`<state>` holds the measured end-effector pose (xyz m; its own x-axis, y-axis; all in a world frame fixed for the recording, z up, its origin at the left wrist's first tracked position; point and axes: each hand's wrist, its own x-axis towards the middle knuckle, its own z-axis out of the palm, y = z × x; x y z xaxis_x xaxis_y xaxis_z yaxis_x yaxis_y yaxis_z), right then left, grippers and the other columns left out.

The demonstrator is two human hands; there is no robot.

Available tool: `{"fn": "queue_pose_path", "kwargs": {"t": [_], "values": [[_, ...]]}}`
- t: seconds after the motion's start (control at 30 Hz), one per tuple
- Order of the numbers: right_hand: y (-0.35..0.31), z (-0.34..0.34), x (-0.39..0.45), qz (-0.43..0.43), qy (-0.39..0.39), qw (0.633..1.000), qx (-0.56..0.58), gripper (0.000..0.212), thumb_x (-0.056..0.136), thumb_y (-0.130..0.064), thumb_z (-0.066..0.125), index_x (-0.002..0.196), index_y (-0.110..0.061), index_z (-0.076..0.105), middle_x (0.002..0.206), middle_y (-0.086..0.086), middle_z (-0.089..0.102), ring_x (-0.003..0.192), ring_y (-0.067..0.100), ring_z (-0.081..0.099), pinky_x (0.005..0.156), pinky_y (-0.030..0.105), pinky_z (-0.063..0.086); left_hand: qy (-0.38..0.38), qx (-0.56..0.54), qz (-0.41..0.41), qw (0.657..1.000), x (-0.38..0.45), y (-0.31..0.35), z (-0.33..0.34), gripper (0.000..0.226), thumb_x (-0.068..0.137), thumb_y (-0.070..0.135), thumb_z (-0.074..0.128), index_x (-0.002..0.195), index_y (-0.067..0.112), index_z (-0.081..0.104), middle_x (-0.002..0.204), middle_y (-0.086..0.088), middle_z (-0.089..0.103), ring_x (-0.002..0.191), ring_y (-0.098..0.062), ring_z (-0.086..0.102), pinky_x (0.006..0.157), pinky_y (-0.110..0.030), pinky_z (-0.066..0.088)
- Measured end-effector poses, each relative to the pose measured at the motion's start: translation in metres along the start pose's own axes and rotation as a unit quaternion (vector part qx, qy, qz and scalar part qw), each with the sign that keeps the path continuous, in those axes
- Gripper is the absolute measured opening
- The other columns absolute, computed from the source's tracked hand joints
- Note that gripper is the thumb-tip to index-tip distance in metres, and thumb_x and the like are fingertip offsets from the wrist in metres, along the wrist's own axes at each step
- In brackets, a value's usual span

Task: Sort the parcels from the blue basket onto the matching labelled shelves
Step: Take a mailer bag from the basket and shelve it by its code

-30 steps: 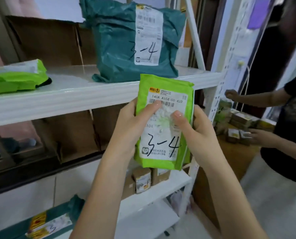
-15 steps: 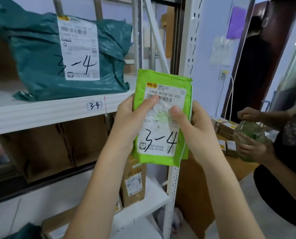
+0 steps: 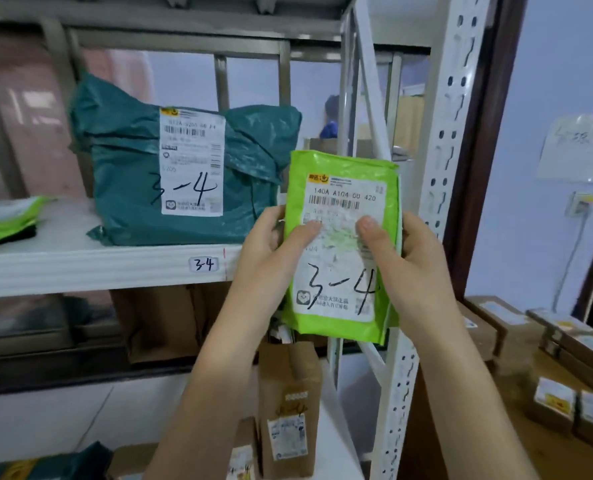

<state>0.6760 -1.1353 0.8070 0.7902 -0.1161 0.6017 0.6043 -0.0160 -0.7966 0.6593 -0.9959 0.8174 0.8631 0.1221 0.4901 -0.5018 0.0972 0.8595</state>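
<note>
Both hands, left hand (image 3: 271, 244) and right hand (image 3: 412, 261), held the flat green plastic parcel (image 3: 340, 244) by its side edges, thumbs on the label; it looked light, soft and bendy.

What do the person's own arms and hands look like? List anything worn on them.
Both forearms are bare as far as the picture shows: no sleeves, gloves, watch or bracelets visible. The left hand and right hand show no rings. The thumbnails are short and unpainted.
</note>
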Motion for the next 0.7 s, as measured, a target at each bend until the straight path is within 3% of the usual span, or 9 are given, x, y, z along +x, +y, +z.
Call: {"fn": "queue_pose_path", "kwargs": {"t": [0.13, 0.23, 0.3, 0.4, 0.5, 0.6, 0.67, 0.7], "values": [[0.005, 0.006, 0.024, 0.024, 0.016, 1.0, 0.004, 0.015, 0.088, -0.03, 0.064, 0.098, -0.02, 0.062, 0.095, 0.001, 0.072, 0.088, 0.018, 0.069, 0.081, 0.043, 0.057, 0.004, 0.091, 0.022, 0.996, 0.005, -0.005, -0.008, 0.025, 0.091, 0.018, 0.058, 0.115, 0.018, 0.049, 0.091, 0.003, 0.07, 0.081, -0.01, 0.069, 0.062, -0.021, 0.053], [0.01, 0.009, 0.039, 0.034, 0.027, 0.999, -0.008, 0.019, 0.087, -0.028, 0.066, 0.101, -0.017, 0.059, 0.095, 0.003, 0.07, 0.086, 0.019, 0.069, 0.079, 0.039, 0.057, 0.013, 0.215, 0.061, 0.975, 0.015, -0.01, -0.011, 0.033, 0.091, 0.028, 0.06, 0.12, 0.029, 0.044, 0.082, 0.003, 0.067, 0.077, -0.021, 0.068, 0.068, -0.045, 0.056], [0.013, 0.01, 0.049, 0.037, 0.008, 0.998, -0.049, 0.008, 0.089, -0.025, 0.063, 0.092, -0.021, 0.057, 0.09, -0.002, 0.068, 0.081, 0.013, 0.067, 0.072, 0.03, 0.054, 0.031, 0.29, 0.095, 0.952, 0.025, -0.013, -0.011, 0.03, 0.09, 0.03, 0.059, 0.116, 0.035, 0.044, 0.077, 0.003, 0.066, 0.074, -0.023, 0.066, 0.067, -0.05, 0.054], [0.015, 0.014, 0.066, 0.037, -0.045, 0.982, -0.182, 0.006, 0.09, -0.027, 0.059, 0.088, -0.022, 0.058, 0.084, -0.007, 0.064, 0.077, 0.011, 0.06, 0.061, 0.02, 0.044, 0.065, 0.399, 0.122, 0.906, 0.04, -0.014, -0.006, 0.034, 0.091, 0.029, 0.054, 0.123, 0.031, 0.041, 0.074, 0.0, 0.057, 0.078, -0.029, 0.061, 0.065, -0.041, 0.048], [0.018, 0.02, 0.084, 0.02, -0.072, 0.943, -0.324, 0.026, 0.088, -0.031, 0.058, 0.097, -0.006, 0.056, 0.08, 0.002, 0.059, 0.073, 0.018, 0.054, 0.052, 0.024, 0.035, 0.097, 0.49, 0.126, 0.857, 0.053, -0.013, 0.001, 0.031, 0.094, 0.03, 0.049, 0.123, 0.021, 0.041, 0.079, -0.003, 0.053, 0.086, -0.032, 0.056, 0.064, -0.038, 0.039], [0.021, 0.028, 0.099, 0.0, -0.054, 0.917, -0.396, 0.029, 0.089, -0.033, 0.057, 0.092, -0.004, 0.053, 0.072, 0.002, 0.051, 0.068, 0.021, 0.049, 0.05, 0.028, 0.03, 0.136, 0.577, 0.151, 0.791, 0.063, -0.01, 0.011, 0.031, 0.096, 0.032, 0.045, 0.123, 0.017, 0.046, 0.104, -0.007, 0.057, 0.098, -0.031, 0.056, 0.065, -0.033, 0.032], [0.023, 0.034, 0.107, -0.011, -0.049, 0.9, -0.434, 0.031, 0.089, -0.035, 0.057, 0.096, -0.005, 0.054, 0.082, 0.006, 0.057, 0.079, 0.027, 0.055, 0.057, 0.031, 0.038, 0.165, 0.628, 0.161, 0.744, 0.068, -0.014, 0.013, 0.027, 0.093, 0.031, 0.053, 0.116, 0.016, 0.055, 0.106, -0.007, 0.056, 0.089, -0.03, 0.059, 0.056, -0.032, 0.028], [0.024, 0.036, 0.109, -0.01, -0.049, 0.89, -0.453, 0.033, 0.088, -0.037, 0.056, 0.102, -0.007, 0.055, 0.091, 0.007, 0.06, 0.087, 0.029, 0.057, 0.065, 0.032, 0.042, 0.184, 0.642, 0.172, 0.724, 0.071, -0.017, 0.014, 0.023, 0.083, 0.028, 0.067, 0.101, 0.015, 0.063, 0.095, -0.008, 0.059, 0.076, -0.029, 0.061, 0.047, -0.03, 0.021]]}}
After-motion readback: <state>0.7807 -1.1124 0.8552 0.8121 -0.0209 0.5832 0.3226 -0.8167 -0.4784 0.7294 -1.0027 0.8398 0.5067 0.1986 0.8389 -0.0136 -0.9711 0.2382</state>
